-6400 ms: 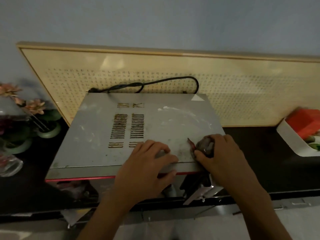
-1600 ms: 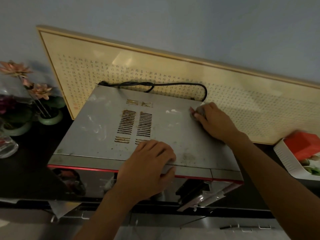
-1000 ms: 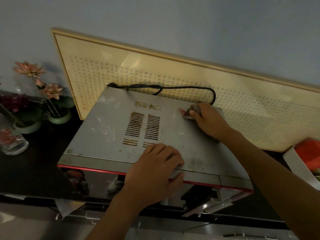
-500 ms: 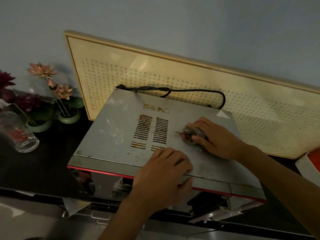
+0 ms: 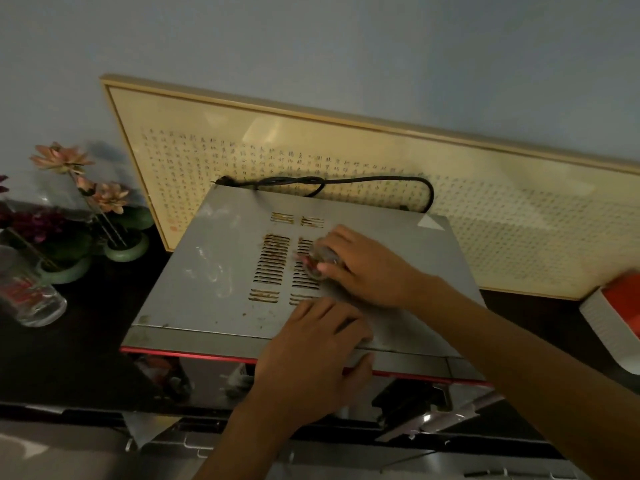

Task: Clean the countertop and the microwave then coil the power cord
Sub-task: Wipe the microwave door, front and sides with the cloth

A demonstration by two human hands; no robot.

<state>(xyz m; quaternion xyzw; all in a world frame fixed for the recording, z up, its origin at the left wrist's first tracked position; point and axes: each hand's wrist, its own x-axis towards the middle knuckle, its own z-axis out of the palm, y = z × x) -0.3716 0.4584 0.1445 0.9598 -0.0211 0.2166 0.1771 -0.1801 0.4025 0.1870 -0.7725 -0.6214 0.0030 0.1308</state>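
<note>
Looking down at the microwave [image 5: 221,271] on the dark bench [image 5: 86,341], I see both hands on its grey top panel. Right hand [image 5: 367,268] has fingers curled round a small crumpled cloth [image 5: 317,263], pressing it onto the right column of vent slots [image 5: 273,263]. Left hand [image 5: 311,362] lies flat near the front edge, fingers spread and relaxed, thumb over the red trim, holding nothing. Power cord [image 5: 325,183] runs black and loosely looped along the rear edge of the top, against the framed calligraphy panel [image 5: 519,216]. Pale smears mark the left part of the top. Artificial flowers [image 5: 86,188] and a glass [image 5: 31,299] stand on the bench to the left; a red-and-white box [image 5: 613,317] sits right.
</note>
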